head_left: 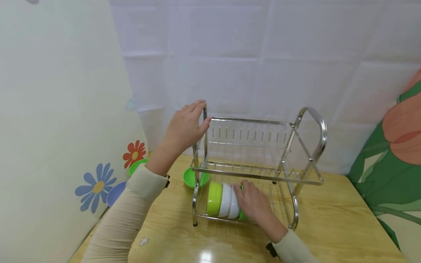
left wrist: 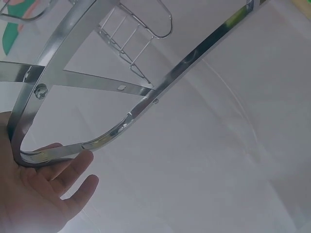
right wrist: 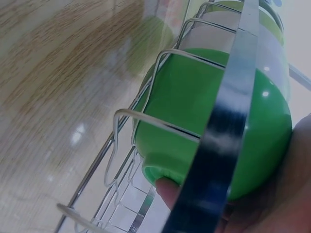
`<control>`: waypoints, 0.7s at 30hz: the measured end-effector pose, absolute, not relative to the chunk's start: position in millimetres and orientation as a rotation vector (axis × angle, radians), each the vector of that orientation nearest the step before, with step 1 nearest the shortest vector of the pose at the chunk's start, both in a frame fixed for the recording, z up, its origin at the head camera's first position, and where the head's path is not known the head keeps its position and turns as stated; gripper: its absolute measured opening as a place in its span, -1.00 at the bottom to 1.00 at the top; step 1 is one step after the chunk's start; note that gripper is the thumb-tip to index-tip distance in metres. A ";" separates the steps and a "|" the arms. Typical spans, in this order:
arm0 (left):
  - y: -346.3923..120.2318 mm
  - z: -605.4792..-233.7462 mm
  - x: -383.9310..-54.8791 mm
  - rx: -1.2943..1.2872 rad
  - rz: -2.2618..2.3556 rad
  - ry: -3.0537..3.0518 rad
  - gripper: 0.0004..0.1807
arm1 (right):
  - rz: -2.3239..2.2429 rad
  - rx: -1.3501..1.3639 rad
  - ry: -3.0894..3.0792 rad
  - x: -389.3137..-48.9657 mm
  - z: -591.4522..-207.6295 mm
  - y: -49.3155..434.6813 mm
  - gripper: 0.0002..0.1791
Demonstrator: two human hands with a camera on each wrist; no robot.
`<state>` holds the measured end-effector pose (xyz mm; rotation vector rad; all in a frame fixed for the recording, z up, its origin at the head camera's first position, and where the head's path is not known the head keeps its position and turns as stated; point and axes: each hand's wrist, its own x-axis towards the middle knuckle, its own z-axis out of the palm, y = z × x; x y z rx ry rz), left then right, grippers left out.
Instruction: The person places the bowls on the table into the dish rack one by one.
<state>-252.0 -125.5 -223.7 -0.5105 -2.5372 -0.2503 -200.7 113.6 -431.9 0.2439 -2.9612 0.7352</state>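
A two-tier metal dish rack [head_left: 246,177] stands on the table. My left hand [head_left: 187,124] holds the curved bar at its upper left end; the left wrist view shows that bar [left wrist: 109,135] against the palm and the fingers [left wrist: 73,177] loosely bent around it. On the lower tier, bowls stand on their sides in a row: a yellow-green bowl [head_left: 214,199], white bowls [head_left: 226,201] and a green bowl [right wrist: 194,97] at the right end. My right hand [head_left: 254,201] grips this green bowl, with a fingertip [right wrist: 167,191] at its foot. Part of the grip is hidden.
Another green bowl [head_left: 190,178] sits on the table behind the rack's left side. Further left, a green dish [head_left: 136,166] and a blue-purple dish [head_left: 116,193] are partly covered by my left arm. The upper tier [head_left: 246,148] overhangs the bowls. Flower-printed boards flank the table.
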 end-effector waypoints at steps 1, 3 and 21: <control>-125.0 -223.6 -252.1 -0.508 -0.255 -2.540 -0.36 | 0.735 0.242 -2.962 -200.8 -431.4 113.9 -0.24; -124.5 -223.5 -252.2 -0.503 -0.264 -2.542 -0.36 | 0.742 0.244 -2.958 -200.9 -430.9 114.7 -0.22; -124.7 -224.0 -249.8 -0.491 -0.315 -2.567 -0.35 | 0.693 0.304 -2.850 -178.4 -389.4 134.4 -0.23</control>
